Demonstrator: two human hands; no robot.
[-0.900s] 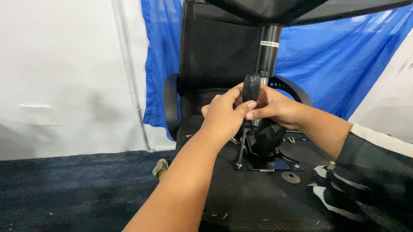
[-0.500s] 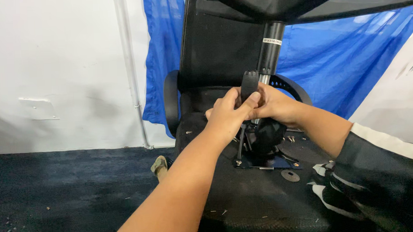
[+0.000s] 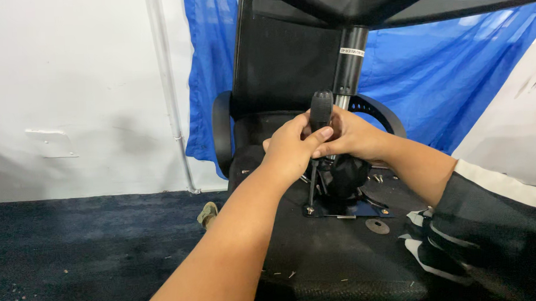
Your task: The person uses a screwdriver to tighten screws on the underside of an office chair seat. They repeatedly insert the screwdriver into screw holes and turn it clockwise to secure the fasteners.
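My left hand (image 3: 291, 146) and right hand (image 3: 353, 135) are both closed around the black screwdriver (image 3: 318, 140), held upright, its tip down on the metal mounting plate (image 3: 347, 210) at the middle of the upturned chair seat (image 3: 343, 254). Gas cylinder (image 3: 349, 61) just behind; a washer (image 3: 377, 226) beside the plate; blue tarp (image 3: 443, 79) behind.

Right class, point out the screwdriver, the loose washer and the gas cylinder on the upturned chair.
screwdriver (image 3: 320, 110), head view, on its black handle above the hands.
washer (image 3: 377, 225), head view, on its flat face.
gas cylinder (image 3: 349, 64), head view, on its black tube.
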